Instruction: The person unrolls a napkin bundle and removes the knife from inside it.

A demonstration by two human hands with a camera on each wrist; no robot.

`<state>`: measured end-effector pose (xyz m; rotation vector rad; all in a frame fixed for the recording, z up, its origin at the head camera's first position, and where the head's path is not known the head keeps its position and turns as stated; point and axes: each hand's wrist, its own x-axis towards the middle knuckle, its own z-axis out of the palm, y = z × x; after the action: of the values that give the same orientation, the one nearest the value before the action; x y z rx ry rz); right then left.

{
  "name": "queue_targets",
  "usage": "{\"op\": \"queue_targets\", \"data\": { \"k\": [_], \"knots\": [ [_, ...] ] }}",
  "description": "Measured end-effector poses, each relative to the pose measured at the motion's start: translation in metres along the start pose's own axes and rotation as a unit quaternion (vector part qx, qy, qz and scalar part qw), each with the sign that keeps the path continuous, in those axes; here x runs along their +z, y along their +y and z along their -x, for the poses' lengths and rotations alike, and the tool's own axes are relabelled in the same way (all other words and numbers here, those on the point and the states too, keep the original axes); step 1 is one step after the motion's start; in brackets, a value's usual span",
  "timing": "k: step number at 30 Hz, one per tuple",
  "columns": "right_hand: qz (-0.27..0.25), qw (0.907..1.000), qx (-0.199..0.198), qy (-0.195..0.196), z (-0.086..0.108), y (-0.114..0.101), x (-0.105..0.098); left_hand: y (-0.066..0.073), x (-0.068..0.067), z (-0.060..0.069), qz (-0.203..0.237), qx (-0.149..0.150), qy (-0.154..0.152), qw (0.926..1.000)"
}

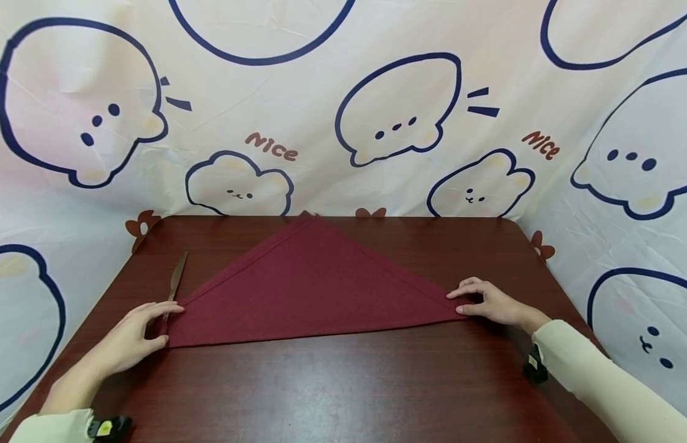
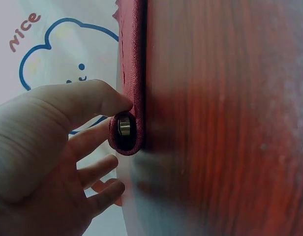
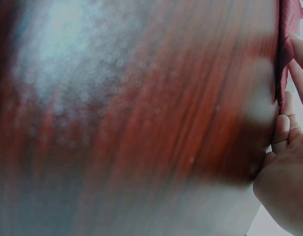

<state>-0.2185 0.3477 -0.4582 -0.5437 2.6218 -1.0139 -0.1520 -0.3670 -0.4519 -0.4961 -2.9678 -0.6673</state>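
The table is enclosed by a white printed sheet, on which bears are drawn in thick dark blue lines and the word "Nice" is shown 2 times in the head view. The table is finished in smooth, reddish brown wood grain, and light is reflected on it as a pale, soft patch. On it 1 dark red cloth is laid as a wide triangle; a woven texture is seen, with stitched hems along the 2 upper sides. The peak is pointed to the far edge of the table, and the long folded side is turned to the person. 1 knife of gold-coloured metal is placed at the left corner of the cloth, and its lower part is partly covered by the left hand.

2 hands are seen, with 2 cream sleeves. By the left hand, the left corner is pinched between thumb and forefinger, while the other fingers are held apart; inside the folded loop 1 shiny metal end is seen. By the right hand, the right corner is pinched at the fingertips. So the cloth is stretched between both hands.
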Motion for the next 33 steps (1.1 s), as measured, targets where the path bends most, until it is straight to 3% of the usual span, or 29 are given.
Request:
{"op": "queue_targets", "data": {
  "k": [10,20,28,33],
  "knots": [
    [0.004,1.0000,0.002,0.000,0.000,-0.001,0.000,-0.004,-0.001,0.002,-0.017,-0.007,0.003,0.9998],
    [0.005,1.0000,0.002,0.000,0.000,-0.002,-0.001,-0.004,-0.004,0.001,0.008,-0.020,-0.011,0.9997],
    [-0.002,1.0000,0.002,0.001,0.001,-0.002,-0.001,-0.008,-0.004,0.003,0.011,-0.024,0.000,0.9997],
    [-0.003,1.0000,0.001,0.001,0.000,-0.001,-0.001,-0.014,-0.003,0.004,0.018,-0.008,0.020,0.9996]
  ]
}}
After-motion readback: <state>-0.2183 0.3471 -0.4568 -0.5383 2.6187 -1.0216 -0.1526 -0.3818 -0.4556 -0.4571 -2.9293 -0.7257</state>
